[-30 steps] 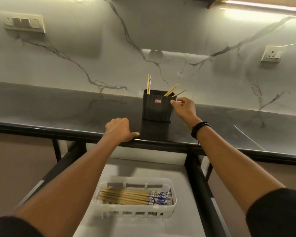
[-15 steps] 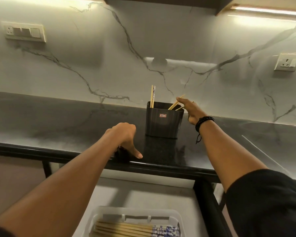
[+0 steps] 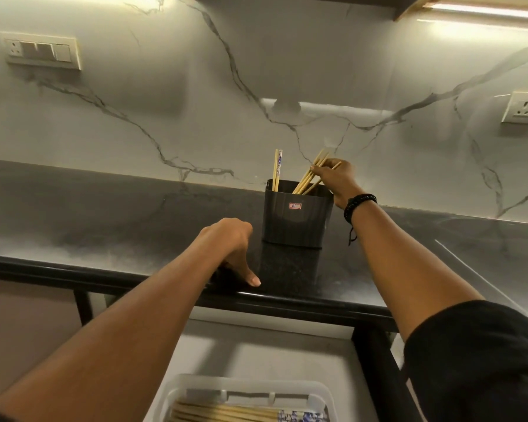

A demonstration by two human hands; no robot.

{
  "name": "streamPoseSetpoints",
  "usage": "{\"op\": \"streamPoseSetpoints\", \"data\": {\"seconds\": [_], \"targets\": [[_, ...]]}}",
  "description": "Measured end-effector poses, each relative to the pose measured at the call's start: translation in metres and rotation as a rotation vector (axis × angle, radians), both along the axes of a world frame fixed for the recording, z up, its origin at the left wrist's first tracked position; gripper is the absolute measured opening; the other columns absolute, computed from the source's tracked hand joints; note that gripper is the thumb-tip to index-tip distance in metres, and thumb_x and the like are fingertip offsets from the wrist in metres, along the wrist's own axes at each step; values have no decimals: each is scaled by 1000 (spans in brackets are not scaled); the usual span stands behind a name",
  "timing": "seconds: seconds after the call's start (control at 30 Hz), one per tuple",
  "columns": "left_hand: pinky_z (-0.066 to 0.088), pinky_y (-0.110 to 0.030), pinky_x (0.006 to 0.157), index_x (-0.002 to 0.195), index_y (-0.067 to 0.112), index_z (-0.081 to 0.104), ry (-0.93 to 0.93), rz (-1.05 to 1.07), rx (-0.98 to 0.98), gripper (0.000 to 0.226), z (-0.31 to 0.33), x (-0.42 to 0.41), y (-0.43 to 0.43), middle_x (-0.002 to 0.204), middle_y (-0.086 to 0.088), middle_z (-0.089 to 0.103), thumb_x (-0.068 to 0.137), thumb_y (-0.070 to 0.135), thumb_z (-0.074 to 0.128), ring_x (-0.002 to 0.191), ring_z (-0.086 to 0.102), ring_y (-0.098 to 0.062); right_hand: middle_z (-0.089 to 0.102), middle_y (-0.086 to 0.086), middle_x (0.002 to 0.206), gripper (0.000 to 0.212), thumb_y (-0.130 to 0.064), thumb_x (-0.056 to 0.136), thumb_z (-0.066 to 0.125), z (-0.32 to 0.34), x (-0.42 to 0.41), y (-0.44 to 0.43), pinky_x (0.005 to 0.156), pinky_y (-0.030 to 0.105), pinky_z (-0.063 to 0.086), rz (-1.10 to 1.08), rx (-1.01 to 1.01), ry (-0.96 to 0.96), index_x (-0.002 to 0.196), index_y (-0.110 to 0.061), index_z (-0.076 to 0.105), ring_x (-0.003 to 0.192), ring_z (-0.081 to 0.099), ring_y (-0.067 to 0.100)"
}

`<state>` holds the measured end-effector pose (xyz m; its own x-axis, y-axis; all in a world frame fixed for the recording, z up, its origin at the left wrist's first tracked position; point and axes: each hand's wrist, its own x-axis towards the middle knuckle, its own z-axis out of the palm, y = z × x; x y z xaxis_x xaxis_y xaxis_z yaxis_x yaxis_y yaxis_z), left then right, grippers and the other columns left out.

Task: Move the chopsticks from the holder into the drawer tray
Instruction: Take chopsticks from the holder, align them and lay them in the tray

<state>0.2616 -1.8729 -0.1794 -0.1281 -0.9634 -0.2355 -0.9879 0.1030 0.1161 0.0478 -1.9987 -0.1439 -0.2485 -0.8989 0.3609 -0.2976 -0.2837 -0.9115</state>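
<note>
A black holder [image 3: 296,219] stands on the dark countertop near the marble wall. Two chopsticks [image 3: 277,170] stand upright at its left side. My right hand [image 3: 336,178] is above the holder's right rim, its fingers closed around a slanted bundle of wooden chopsticks [image 3: 310,176] whose lower ends are still inside the holder. My left hand [image 3: 230,248] rests curled on the counter's front edge, thumb pointing down, holding nothing. Below, in the open drawer, a white tray [image 3: 177,391] holds several chopsticks [image 3: 226,414] lying flat.
The black counter edge [image 3: 302,303] runs across the view above the open drawer [image 3: 256,351]. A black frame post [image 3: 375,360] stands at the drawer's right. A switch plate [image 3: 41,53] and a socket [image 3: 523,111] sit on the wall.
My right hand has closed on the slanted chopsticks in the holder and lifted them slightly. The view has tilted upward, so the tray sits lower in frame. My left hand stays on the counter edge.
</note>
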Motion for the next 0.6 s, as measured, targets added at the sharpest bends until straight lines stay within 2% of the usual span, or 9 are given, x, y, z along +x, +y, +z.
{"op": "streamPoseSetpoints", "data": {"seconds": [0.1,0.2,0.27,0.37,0.47,0.53,0.6], "targets": [[53,-45,92,130,11,41,3,-3,-3,87,-1,1,2,111,-8,51,64,48,84,103,59,-31,67,4,91,17,-15,90,69,3,6,4,62,15,48,-27,-89,125,103,-5,70,77,62,7],[51,-46,96,131,11,41,-5,0,-3,87,-2,1,3,126,-11,52,65,48,84,112,55,-33,72,11,97,20,-17,87,73,6,9,7,74,29,60,-35,-137,204,102,-4,69,84,71,19],[51,-46,96,132,11,41,10,9,4,86,-2,1,5,128,-12,51,66,46,84,113,55,-33,73,13,95,23,-20,85,75,6,12,8,75,33,62,-59,-155,234,99,-3,69,80,74,21],[50,-46,97,131,12,41,20,16,10,83,-1,0,7,128,-11,50,67,45,83,113,54,-32,73,10,93,31,-26,80,80,6,17,11,73,34,62,-136,-214,277,99,-4,69,78,73,21],[51,-45,96,129,11,42,17,17,8,81,0,0,11,125,-10,51,69,47,82,112,56,-32,70,8,96,37,-26,80,80,4,21,17,68,23,58,-153,-241,248,105,-3,66,78,71,18],[52,-45,95,127,10,43,24,18,4,78,0,0,13,115,-9,50,69,47,81,109,57,-32,71,10,97,34,-24,82,78,3,22,18,70,27,60,-114,-214,215,105,-4,64,78,72,18],[52,-44,94,126,9,44,29,17,-3,77,0,0,15,106,-7,47,70,46,81,108,58,-31,71,12,97,24,-22,85,76,2,21,18,77,36,62,-34,-158,224,100,-7,65,83,73,22]]}}
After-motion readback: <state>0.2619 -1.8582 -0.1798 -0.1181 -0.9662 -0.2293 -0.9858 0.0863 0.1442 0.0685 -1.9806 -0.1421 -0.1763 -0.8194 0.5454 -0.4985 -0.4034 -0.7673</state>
